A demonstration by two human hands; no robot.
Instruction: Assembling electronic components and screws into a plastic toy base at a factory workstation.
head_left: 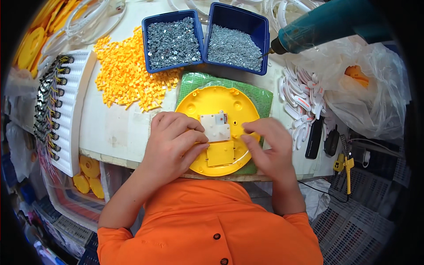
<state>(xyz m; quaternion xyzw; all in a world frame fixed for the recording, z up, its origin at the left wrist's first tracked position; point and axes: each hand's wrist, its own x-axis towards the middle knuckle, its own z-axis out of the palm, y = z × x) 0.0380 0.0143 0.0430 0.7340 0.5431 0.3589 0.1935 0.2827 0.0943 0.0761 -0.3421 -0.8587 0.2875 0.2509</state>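
An orange buttoned shirt (207,225) fills the lower view. Above it, the left hand (173,143) lies flat on the yellow round housing (216,99), fingers loosely spread, gripping nothing, its fingertips at the white square module (215,127) in the middle. The right hand (269,148) hovers blurred at the housing's right edge; its grip cannot be told. The housing rests on a green mat (260,95) on the bench (115,128), below two blue trays of small metal parts (205,37).

A smooth, glossy yellow plastic disc (207,104) with a matt white plastic module (215,127) lies on coarse green mesh (260,96), beside blue plastic bins (174,17) of shiny metal fasteners (173,42).
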